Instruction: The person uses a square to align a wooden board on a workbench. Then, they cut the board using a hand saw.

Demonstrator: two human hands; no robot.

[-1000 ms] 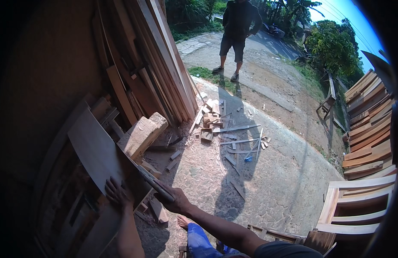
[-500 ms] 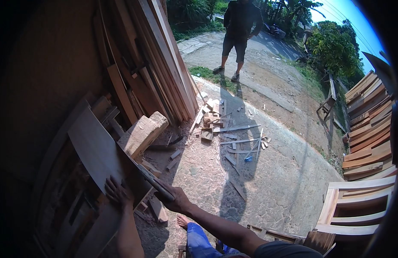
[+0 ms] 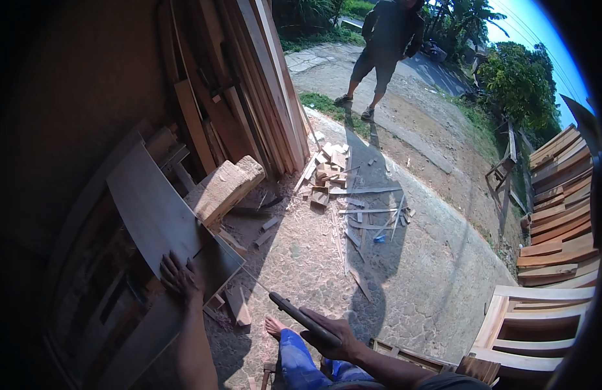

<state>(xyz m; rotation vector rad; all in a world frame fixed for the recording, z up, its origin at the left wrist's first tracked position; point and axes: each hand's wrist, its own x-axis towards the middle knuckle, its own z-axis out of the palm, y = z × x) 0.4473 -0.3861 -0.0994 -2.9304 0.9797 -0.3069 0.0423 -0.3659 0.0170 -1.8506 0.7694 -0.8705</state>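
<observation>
My left hand (image 3: 182,278) lies open, fingers spread, on a pale flat board (image 3: 148,208) at the left, which rests over a wooden framework. My right hand (image 3: 330,338) grips a long, narrow dark tool (image 3: 294,310), held out over my knees, right of the board and apart from it. A thin line or strip runs between the board's corner and the tool's tip; I cannot tell what it is. Just beyond the board's right edge lies a thick pale timber block (image 3: 219,192).
Planks (image 3: 275,91) lean at upper left. Offcuts (image 3: 330,175) litter the concrete floor (image 3: 431,253). A person (image 3: 385,45) stands outside on the path. Stacked boards (image 3: 554,214) and wooden frames (image 3: 541,292) line the right side. My bare foot (image 3: 273,325) is below.
My right hand has drawn the tool away from the board's edge, down and to the right. My left hand stays on the board. The view has turned a little, shifting the scene.
</observation>
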